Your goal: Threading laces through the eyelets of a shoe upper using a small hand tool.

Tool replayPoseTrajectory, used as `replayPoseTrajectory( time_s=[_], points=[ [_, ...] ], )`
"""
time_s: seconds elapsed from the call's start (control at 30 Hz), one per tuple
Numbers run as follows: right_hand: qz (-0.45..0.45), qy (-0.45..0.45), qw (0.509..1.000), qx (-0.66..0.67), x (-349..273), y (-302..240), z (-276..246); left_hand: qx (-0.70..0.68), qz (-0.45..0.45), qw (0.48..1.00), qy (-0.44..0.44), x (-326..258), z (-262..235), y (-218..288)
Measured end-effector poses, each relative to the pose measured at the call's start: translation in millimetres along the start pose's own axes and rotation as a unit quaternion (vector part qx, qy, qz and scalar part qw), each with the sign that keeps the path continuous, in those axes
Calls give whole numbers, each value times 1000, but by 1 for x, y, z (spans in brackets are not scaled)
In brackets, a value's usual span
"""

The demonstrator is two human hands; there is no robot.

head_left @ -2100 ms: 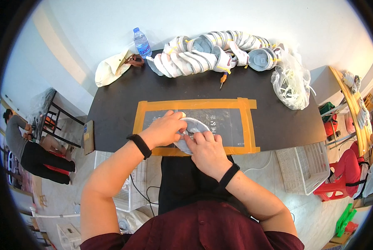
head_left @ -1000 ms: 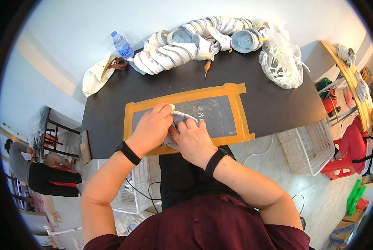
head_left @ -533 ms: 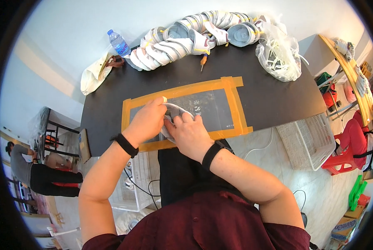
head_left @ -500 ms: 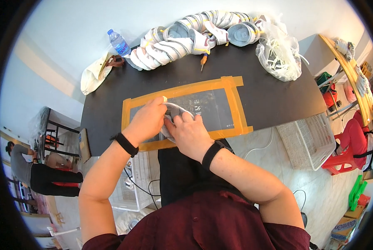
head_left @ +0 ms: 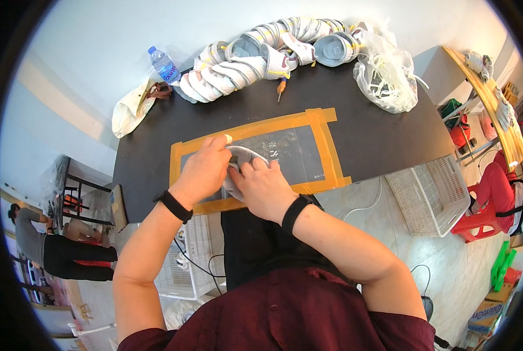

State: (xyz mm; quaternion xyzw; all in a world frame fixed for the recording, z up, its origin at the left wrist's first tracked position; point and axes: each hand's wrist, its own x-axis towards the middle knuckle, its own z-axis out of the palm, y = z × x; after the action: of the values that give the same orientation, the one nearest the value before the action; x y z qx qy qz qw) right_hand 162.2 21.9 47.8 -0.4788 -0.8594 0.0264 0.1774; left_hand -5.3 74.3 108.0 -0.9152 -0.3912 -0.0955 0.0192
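A grey and white shoe upper (head_left: 249, 154) is between my hands, over a dark sheet (head_left: 299, 152) framed with brown tape on the black table. My left hand (head_left: 204, 169) grips its left edge, fingers closed; a pale wrap shows on one fingertip. Across its near right side lies my right hand (head_left: 267, 190), bent fingers pressing into the opening. The hands hide much of the upper. Beyond them, a long row of nested shoe uppers (head_left: 232, 76) lies along the back. A small tool with an orange handle (head_left: 282, 87) points toward me beside the row.
Back left hold a water bottle (head_left: 165, 65) and a cream cloth bag (head_left: 131, 111). A clear plastic bag of white laces (head_left: 387, 82) sits back right. White crates (head_left: 428, 196) stand below the table. Cables trail on the floor. A person (head_left: 39, 234) is bent over at far left.
Both hands keep their hold on the shoe upper, with only a slight shift of the fingers. The whole view has tilted a little.
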Motion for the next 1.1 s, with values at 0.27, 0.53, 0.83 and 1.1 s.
replayPoseTrajectory(
  time_s=[0.27,0.53,0.83,1.1],
  points=[
    [13,-33,999,1,7,-2,-6,-31,16,999,8,-3,6,-4],
    [39,-101,994,-29,21,-10,-13,-33,28,999,28,-2,9,-9],
    [-20,173,967,187,-42,16,-36,-133,-72,987,61,-57,12,-1],
    [-89,218,958,164,-91,15,-98,-341,-71,937,-14,-70,-27,15]
  ],
)
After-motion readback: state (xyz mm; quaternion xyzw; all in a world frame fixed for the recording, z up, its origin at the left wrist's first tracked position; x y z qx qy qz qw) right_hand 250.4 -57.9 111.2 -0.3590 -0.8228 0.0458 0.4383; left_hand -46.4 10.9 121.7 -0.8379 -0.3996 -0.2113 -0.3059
